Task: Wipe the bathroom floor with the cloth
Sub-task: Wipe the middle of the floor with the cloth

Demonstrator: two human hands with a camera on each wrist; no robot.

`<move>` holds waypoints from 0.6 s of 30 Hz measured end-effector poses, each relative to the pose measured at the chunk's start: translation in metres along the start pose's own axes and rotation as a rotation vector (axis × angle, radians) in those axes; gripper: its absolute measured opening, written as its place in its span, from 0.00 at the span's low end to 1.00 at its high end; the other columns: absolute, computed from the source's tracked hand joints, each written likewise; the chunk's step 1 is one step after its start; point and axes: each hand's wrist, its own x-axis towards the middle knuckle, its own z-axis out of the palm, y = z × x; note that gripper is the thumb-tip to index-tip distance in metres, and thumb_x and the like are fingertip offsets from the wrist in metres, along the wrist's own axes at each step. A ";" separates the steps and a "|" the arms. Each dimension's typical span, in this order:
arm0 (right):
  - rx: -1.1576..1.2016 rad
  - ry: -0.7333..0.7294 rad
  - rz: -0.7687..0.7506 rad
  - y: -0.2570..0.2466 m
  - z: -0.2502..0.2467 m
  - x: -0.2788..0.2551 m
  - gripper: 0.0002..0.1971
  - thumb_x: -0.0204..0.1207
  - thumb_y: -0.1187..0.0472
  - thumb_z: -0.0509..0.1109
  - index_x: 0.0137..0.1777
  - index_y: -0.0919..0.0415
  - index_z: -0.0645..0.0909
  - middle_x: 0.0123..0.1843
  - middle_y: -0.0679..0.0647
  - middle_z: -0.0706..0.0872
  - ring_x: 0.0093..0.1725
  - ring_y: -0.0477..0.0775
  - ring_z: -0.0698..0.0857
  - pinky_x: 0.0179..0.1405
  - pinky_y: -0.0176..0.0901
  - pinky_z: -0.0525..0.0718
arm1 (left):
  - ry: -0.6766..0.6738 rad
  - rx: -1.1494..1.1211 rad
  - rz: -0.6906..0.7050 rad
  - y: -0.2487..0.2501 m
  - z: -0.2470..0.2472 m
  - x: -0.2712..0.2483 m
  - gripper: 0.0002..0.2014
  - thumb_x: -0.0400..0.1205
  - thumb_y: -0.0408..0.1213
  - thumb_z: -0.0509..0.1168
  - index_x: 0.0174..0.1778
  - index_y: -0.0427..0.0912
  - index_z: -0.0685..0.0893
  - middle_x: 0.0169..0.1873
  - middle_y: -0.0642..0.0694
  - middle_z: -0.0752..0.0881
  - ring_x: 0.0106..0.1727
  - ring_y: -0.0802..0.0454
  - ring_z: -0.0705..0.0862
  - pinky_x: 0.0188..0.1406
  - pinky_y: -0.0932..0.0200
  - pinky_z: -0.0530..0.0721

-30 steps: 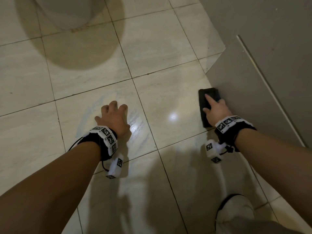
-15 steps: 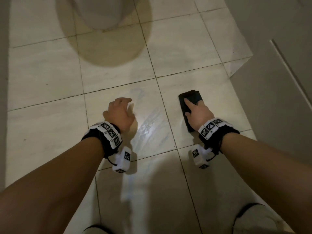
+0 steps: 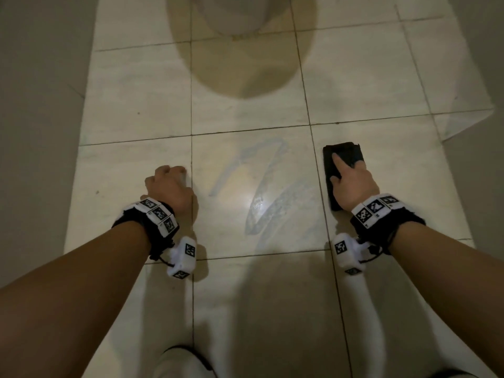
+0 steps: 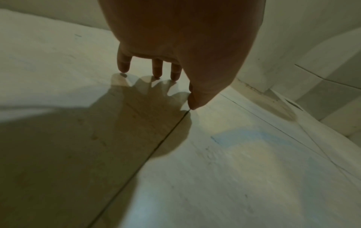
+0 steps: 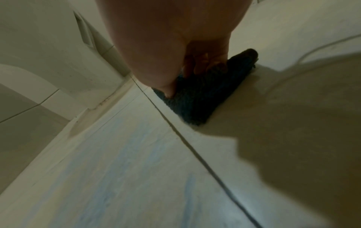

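A dark folded cloth [image 3: 342, 152] lies flat on the pale tiled floor [image 3: 245, 118], just right of a grout line. My right hand [image 3: 344, 170] presses down on its near half, index finger stretched forward along it; the right wrist view shows the cloth [image 5: 205, 98] under the right hand [image 5: 197, 67]. My left hand [image 3: 166, 177] holds nothing and is propped on its fingertips on the tile to the left; in the left wrist view the left hand [image 4: 158, 88] has its fingertips [image 4: 123, 70] touching the floor. Wet bluish streaks [image 3: 261, 192] shine between the hands.
The toilet base [image 3: 231, 15] stands ahead at the top centre, casting a round shadow. A grey wall [image 3: 35, 105] runs along the left, and a grey door or panel [image 3: 477, 173] closes the right. My knees [image 3: 185, 361] are at the bottom edge.
The right hand slid the cloth left, away from the grey panel to beside the grout line. The left hand shifted left across a grout line, off the streaked tile.
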 end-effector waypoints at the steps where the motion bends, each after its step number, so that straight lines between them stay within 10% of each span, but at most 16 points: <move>1: 0.006 0.004 -0.004 -0.002 -0.001 0.003 0.29 0.88 0.52 0.57 0.87 0.42 0.54 0.80 0.69 0.62 0.67 0.71 0.76 0.64 0.54 0.78 | 0.009 0.001 0.002 0.003 0.000 0.000 0.23 0.83 0.39 0.62 0.76 0.54 0.73 0.81 0.45 0.62 0.79 0.37 0.60 0.72 0.40 0.67; 18: -0.138 0.003 -0.210 -0.083 -0.016 0.086 0.27 0.88 0.53 0.57 0.85 0.38 0.57 0.79 0.67 0.64 0.70 0.71 0.72 0.65 0.55 0.76 | 0.021 0.054 -0.073 0.005 0.003 0.024 0.24 0.79 0.39 0.67 0.71 0.60 0.73 0.75 0.52 0.65 0.72 0.41 0.63 0.51 0.46 0.68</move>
